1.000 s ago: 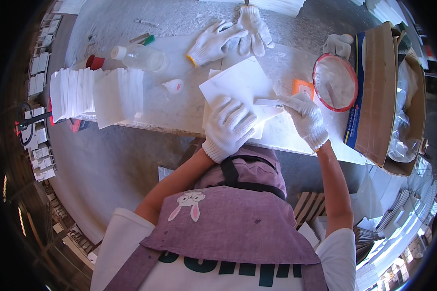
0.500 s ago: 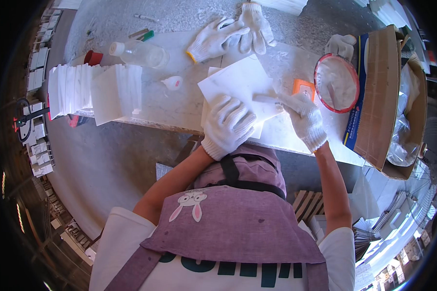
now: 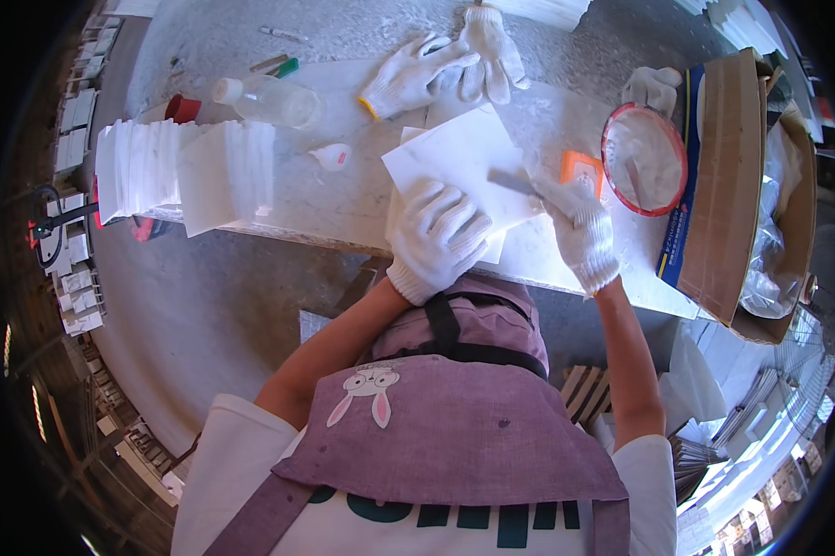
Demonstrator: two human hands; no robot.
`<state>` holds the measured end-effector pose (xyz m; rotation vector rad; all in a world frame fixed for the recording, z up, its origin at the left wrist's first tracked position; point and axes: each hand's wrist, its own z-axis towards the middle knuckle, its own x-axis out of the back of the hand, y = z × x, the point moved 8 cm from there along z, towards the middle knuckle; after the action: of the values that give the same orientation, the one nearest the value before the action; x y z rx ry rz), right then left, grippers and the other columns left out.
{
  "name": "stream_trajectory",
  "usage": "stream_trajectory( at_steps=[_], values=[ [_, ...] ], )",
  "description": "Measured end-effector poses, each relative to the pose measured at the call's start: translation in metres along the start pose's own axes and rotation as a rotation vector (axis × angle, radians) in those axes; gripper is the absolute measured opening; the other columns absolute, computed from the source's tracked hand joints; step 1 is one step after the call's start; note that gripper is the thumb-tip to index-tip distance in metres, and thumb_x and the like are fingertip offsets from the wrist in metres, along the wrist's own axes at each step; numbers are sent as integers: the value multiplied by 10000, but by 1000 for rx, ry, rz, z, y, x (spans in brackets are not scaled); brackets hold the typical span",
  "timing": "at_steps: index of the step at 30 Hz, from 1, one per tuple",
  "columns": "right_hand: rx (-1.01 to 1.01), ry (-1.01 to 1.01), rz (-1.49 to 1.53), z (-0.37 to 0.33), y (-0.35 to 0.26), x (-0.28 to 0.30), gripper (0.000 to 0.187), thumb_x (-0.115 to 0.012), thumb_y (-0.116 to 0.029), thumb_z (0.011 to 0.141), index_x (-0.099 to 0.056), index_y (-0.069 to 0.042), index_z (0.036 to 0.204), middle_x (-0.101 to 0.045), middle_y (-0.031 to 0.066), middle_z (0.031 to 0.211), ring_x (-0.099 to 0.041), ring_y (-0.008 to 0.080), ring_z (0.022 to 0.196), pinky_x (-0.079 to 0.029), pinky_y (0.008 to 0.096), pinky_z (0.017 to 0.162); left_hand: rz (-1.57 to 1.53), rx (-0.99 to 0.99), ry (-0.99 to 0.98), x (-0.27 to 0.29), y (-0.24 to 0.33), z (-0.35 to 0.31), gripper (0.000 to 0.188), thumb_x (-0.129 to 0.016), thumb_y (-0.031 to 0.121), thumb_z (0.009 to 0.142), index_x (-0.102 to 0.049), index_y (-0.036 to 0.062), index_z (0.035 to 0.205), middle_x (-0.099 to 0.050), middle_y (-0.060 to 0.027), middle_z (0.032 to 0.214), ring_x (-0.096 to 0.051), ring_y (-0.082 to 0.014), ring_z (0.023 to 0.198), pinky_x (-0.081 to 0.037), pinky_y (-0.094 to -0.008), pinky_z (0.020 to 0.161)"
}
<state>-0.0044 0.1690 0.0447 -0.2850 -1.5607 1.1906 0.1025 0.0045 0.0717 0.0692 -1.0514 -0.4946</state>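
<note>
Currently, at counter's (image 3: 343, 218) near edge: gloved left hand (image 3: 439, 238) laid over white sheet (image 3: 455, 153); clasping or merely pressing, can't tell. Gloved right hand (image 3: 580, 227) grips flat blade (image 3: 510, 181) over sheet's right side. Orange packet (image 3: 581, 167) just beyond; white gloves (image 3: 408, 77) farther from that edge.

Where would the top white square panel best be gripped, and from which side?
Likely the left corner, from the person's left: the top white panel lies askew, so that corner seems to jut past the lower panel, offering an edge to pinch. The left hand covers the near part, and the right hand holds a flat tool over the right side.
</note>
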Motion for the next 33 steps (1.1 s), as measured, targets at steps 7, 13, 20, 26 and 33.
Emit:
stream_trajectory(
  at_steps=[7,13,20,26,33],
  values=[
    [13,30,-23,-3,-8,4,331,-623,-5,866,-690,-99,1176,-652,150,844,-647,307,746,-521,361,682,-3,-17,-8,-1,1,-3,304,-757,246,707,-741,188,1004,-604,-55,1136,-564,-294,1096,-451,-485,996],
    [-87,121,8,-22,-1,-2,318,-636,2,871,-702,-103,1163,-632,145,797,-638,282,726,-512,358,666,-14,-10,2,-1,-1,-1,298,-756,242,710,-733,177,1000,-603,-62,1140,-560,-300,1099,-461,-490,976],
    [-13,-6,68,15,1,3,289,-609,-43,901,-700,-101,1170,-693,162,984,-642,321,836,-516,374,763,-9,-30,2,-2,0,-4,341,-758,246,718,-722,164,1047,-612,-68,1149,-569,-313,1094,-482,-493,966],
    [12,-101,11,-3,-4,-2,269,-627,-43,902,-695,-57,1161,-674,158,895,-643,307,814,-512,352,731,-13,-32,1,1,0,-1,336,-762,248,708,-728,166,1033,-614,-73,1133,-569,-314,1090,-486,-494,960],
    [31,24,19,0,-4,1,256,-676,-32,866,-708,-42,1120,-672,151,895,-647,287,792,-514,340,709,-16,-55,-1,5,2,5,340,-762,254,704,-730,175,1033,-612,-67,1130,-561,-320,1106,-484,-498,961]
  ],
)
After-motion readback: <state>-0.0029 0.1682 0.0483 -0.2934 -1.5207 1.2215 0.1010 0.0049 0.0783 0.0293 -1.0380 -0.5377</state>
